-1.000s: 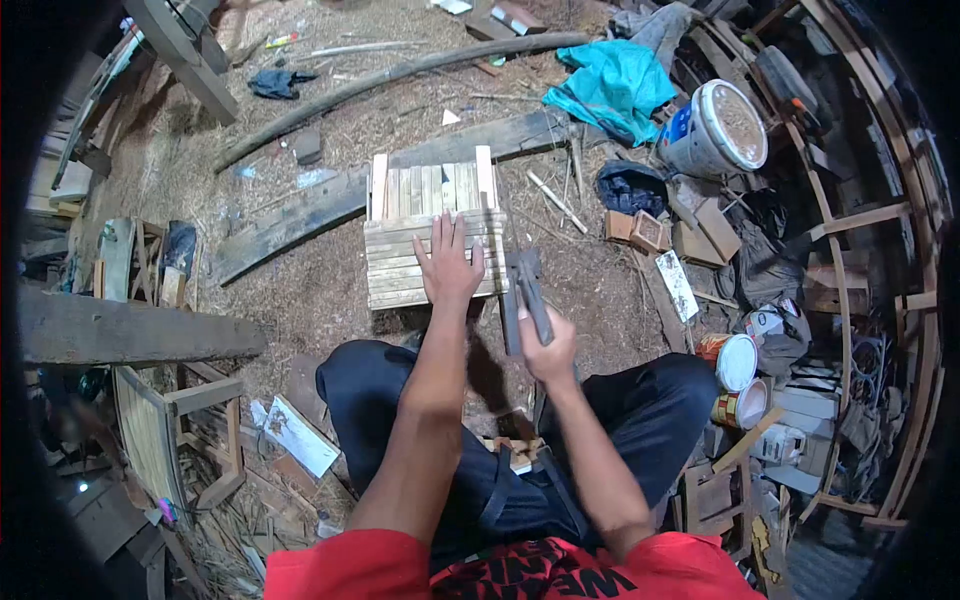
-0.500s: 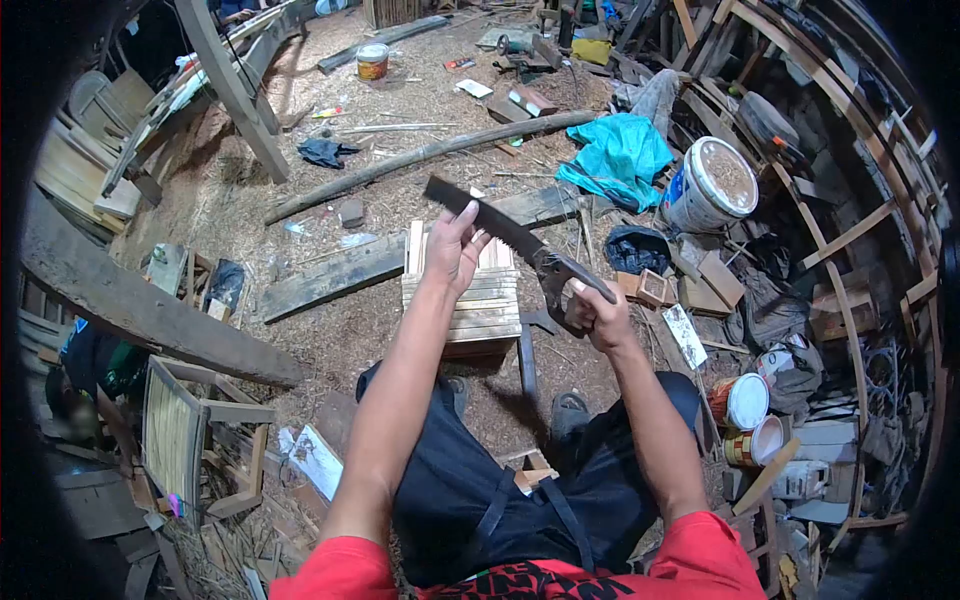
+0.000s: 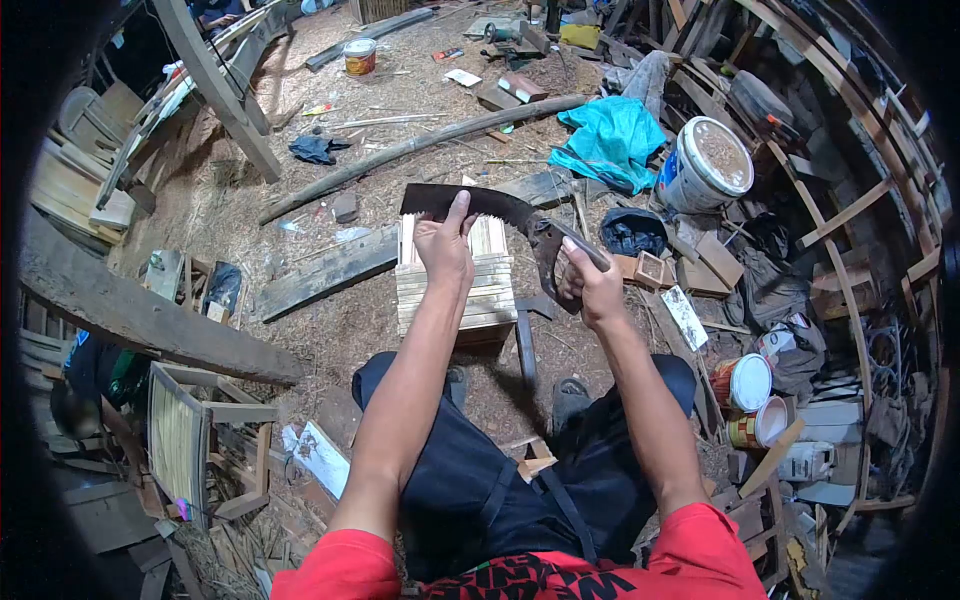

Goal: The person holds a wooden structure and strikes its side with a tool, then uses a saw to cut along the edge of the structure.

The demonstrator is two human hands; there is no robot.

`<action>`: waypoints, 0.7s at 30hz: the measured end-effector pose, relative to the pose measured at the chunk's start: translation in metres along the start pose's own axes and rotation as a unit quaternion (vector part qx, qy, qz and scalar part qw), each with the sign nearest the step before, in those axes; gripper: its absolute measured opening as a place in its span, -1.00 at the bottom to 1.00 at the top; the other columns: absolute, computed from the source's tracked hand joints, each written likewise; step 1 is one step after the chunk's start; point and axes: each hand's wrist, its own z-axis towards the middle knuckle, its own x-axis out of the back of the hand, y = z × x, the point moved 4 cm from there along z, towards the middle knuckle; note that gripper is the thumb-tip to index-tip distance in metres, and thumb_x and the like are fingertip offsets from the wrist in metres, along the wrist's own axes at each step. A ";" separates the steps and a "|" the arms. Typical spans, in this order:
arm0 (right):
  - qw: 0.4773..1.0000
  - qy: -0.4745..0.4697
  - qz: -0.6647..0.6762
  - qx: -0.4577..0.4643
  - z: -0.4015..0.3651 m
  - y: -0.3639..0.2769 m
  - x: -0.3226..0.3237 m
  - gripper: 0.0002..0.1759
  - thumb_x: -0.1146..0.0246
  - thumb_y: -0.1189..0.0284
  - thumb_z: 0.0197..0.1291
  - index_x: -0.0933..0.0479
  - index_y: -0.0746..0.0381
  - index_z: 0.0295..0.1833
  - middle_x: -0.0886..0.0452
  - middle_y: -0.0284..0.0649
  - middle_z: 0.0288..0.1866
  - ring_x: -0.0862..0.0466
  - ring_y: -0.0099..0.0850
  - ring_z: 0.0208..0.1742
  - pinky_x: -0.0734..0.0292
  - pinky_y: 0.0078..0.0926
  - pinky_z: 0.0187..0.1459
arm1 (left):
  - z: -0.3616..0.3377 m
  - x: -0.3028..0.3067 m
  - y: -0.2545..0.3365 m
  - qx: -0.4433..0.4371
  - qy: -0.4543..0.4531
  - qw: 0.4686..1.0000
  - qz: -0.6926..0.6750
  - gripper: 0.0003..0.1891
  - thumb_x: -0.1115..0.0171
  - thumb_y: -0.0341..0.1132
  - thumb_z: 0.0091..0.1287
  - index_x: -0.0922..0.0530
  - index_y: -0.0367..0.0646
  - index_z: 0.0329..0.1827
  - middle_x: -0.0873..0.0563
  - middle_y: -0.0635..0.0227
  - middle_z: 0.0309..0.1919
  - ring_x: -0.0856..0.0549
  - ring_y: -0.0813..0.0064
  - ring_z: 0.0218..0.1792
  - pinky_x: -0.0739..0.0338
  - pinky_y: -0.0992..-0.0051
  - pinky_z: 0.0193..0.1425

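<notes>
"WE ARE" on red shirt point(image 3: 700, 555)

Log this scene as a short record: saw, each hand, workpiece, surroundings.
tool: handsaw, raised, toothed edge toward the wearer
left_hand: left hand pinches blade, thumb on near face
right_hand: right hand grips handle
workpiece: slatted wooden piece, below saw, no hand on it
floor_beyond: curved pole, teal sheet, white bucket
other_person: co-worker, left edge, partly hidden

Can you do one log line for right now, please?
left hand: pinching saw blade; right hand: gripping saw handle; slatted wood: partly behind blade; teal sheet: crumpled on ground
</notes>
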 end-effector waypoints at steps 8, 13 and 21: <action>0.943 -0.123 -0.272 0.147 -0.021 -0.020 -0.013 -0.70 -0.33 0.27 0.35 -0.52 0.22 -0.39 -0.40 -0.49 -0.61 -0.31 -0.69 -0.62 -0.19 -0.60 -0.56 | 0.042 0.010 -0.018 0.108 -0.120 0.985 -0.059 -0.71 -0.33 -0.25 0.43 -0.58 -0.18 0.10 -0.74 0.30 -0.03 -0.70 0.41 0.05 -0.57 0.34 0.22; 0.886 -0.019 -0.393 0.247 -0.051 -0.037 -0.039 -0.67 -0.34 0.34 0.32 -0.51 0.28 -0.45 -0.36 -0.34 -0.68 -0.32 -0.59 -0.64 -0.23 -0.44 -0.56 | 0.033 0.012 -0.037 0.238 0.002 0.967 0.087 -0.56 -0.22 -0.03 0.47 -0.52 -0.11 0.24 -0.67 0.29 0.16 -0.61 0.39 0.18 -0.44 0.16 0.31; 0.868 0.051 -0.429 0.246 -0.036 0.009 -0.020 -0.64 -0.33 0.29 0.31 -0.52 0.30 -0.45 -0.49 -0.10 -0.69 -0.53 -0.29 -0.69 -0.42 -0.25 -0.53 | 0.030 0.030 -0.056 0.238 -0.060 0.895 0.373 -0.71 -0.18 -0.06 0.46 -0.62 -0.07 0.01 -0.77 0.43 -0.09 -0.69 0.51 -0.01 -0.52 0.31 0.03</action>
